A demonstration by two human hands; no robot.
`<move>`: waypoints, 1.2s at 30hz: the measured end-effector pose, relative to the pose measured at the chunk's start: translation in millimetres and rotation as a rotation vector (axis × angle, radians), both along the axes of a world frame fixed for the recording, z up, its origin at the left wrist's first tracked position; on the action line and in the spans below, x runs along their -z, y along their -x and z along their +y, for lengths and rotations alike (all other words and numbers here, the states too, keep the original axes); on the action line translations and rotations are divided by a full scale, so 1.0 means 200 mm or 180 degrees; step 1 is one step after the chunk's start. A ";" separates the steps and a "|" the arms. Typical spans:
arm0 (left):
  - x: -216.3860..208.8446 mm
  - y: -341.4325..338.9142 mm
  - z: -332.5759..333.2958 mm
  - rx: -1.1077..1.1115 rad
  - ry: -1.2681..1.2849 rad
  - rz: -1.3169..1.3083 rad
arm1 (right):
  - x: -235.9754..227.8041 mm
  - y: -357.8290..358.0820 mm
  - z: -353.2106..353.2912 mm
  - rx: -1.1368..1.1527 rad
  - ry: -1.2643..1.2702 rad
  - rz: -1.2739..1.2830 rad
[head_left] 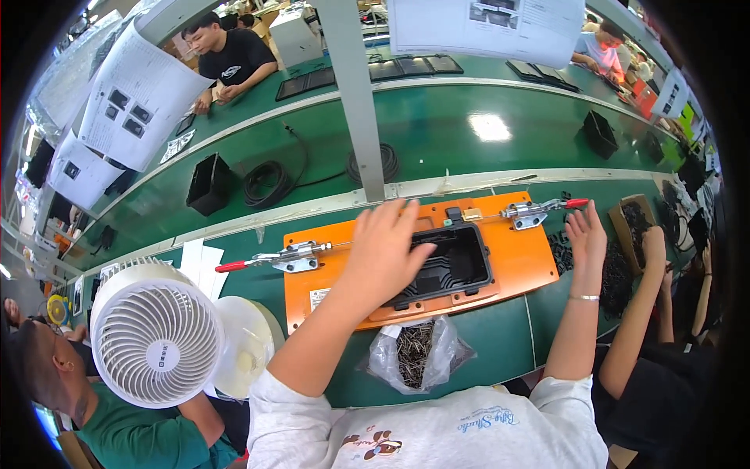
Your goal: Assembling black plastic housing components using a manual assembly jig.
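My left hand (383,248) lies over the left part of a black plastic housing (457,266), fingers spread, hiding part of it. The housing sits open side up in an orange fixture plate (508,273). My right hand (586,233) is raised beside the red handle of the right toggle clamp (527,214). Its fingers are apart and the fingertips are at the handle's end; whether they touch cannot be told. At the plate's left end is another toggle clamp (301,256) with a red handle. A small black part (453,213) and a brass-coloured block (473,213) sit behind the housing.
A plastic bag of screws (414,352) lies in front of the plate. A white fan (160,344) stands at the left. Black cable coils (269,184) and black bins (209,184) are beyond the rail. Small black parts (617,273) and a co-worker's arm (641,289) are at the right.
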State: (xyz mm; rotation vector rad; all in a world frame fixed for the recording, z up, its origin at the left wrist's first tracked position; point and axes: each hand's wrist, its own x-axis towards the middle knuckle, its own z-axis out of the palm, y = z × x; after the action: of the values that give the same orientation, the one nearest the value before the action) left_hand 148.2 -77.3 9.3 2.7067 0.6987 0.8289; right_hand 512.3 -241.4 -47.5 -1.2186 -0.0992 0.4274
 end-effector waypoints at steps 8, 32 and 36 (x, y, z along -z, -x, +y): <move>0.08 -0.37 0.06 0.0028 0.0326 0.1134 | 0.14 -0.29 0.14 -0.0032 -0.2041 0.1753; 0.00 0.14 0.02 0.0088 0.0552 -0.1367 | -0.43 0.07 0.33 0.0923 0.0819 -0.3116; 0.09 0.44 -0.03 -0.0937 0.1198 -0.1775 | -0.56 0.30 0.37 0.0559 0.0618 -0.3970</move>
State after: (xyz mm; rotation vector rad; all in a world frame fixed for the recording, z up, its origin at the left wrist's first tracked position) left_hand 60.6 -82.6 -9.0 1.9356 0.9989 1.2946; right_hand 453.0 -167.5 65.2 -1.5157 -1.0216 -0.5417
